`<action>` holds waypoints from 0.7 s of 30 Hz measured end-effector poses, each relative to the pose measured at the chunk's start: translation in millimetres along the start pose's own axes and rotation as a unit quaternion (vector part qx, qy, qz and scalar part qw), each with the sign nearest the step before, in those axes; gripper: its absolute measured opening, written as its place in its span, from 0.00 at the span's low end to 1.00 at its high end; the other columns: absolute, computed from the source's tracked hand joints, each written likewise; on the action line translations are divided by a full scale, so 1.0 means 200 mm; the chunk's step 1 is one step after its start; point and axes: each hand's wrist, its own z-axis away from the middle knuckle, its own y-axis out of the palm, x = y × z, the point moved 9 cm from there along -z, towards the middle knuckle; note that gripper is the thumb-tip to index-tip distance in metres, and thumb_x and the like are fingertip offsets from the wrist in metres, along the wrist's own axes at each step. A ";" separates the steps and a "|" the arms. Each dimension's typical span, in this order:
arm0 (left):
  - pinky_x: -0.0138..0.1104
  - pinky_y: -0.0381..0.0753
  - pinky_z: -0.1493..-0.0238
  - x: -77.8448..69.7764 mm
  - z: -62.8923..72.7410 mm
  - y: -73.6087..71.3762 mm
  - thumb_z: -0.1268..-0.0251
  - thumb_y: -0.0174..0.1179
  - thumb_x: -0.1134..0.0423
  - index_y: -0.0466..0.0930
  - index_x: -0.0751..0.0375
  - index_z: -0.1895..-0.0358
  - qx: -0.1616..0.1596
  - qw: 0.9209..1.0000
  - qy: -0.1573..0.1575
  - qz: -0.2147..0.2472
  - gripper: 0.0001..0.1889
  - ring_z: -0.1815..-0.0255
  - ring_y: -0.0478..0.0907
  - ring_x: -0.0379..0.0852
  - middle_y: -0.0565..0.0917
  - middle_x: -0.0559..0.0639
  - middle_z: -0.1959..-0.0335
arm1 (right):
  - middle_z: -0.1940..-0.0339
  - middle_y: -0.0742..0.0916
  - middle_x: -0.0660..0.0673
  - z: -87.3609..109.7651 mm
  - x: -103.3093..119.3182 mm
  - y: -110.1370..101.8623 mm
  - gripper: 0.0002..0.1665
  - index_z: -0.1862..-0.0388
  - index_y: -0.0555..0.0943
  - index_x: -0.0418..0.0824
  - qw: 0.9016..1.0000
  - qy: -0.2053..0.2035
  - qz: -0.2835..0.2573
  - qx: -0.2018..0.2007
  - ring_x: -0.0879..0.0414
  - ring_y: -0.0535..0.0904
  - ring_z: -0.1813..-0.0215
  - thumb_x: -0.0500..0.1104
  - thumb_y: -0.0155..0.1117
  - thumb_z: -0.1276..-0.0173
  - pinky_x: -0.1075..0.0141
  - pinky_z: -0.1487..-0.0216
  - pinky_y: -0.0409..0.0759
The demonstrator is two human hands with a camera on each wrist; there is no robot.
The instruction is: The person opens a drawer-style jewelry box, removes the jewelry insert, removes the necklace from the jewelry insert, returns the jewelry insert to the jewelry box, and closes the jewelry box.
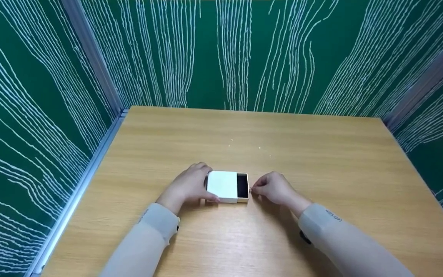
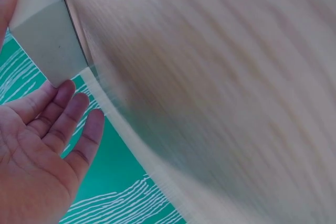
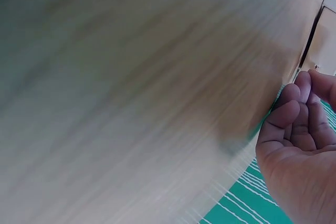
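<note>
A small white drawer box (image 1: 222, 185) lies on the table in the head view, its inner drawer (image 1: 242, 186) slid partway out to the right and showing a dark inside. My left hand (image 1: 190, 184) grips the outer sleeve from the left, thumb along the near side and fingers at the far side. In the left wrist view, the sleeve (image 2: 50, 43) sits between thumb and fingers. At the drawer's right end my right hand (image 1: 274, 187) pinches its small pull between thumb and index finger; the fingertips hide most of it. The drawer's end face (image 3: 323, 45) shows in the right wrist view.
The wooden table (image 1: 302, 142) carries a few tiny white specks (image 1: 259, 147) beyond the box. Green panels (image 1: 206, 57) with white wavy lines stand behind and at both sides, joined by grey metal posts (image 1: 92, 54).
</note>
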 end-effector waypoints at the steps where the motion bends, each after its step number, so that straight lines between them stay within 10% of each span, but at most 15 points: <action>1: 0.53 0.71 0.10 0.00 0.00 0.00 0.45 0.87 0.34 0.73 0.59 0.16 0.000 1.000 0.001 0.000 0.57 0.15 0.72 0.56 0.77 0.53 0.18 | 0.65 0.95 0.46 0.00 0.00 0.00 0.07 0.58 0.96 0.38 1.000 -0.001 0.000 0.000 0.61 0.80 0.68 0.40 0.75 0.21 0.70 0.65 0.78; 21: 0.54 0.70 0.09 -0.01 0.00 0.00 0.47 0.89 0.37 0.73 0.58 0.16 0.002 1.000 -0.012 0.013 0.58 0.16 0.72 0.56 0.77 0.53 0.18 | 0.65 0.95 0.49 0.01 -0.01 -0.02 0.07 0.60 0.97 0.39 1.000 0.000 0.002 -0.008 0.62 0.80 0.67 0.41 0.77 0.22 0.70 0.64 0.78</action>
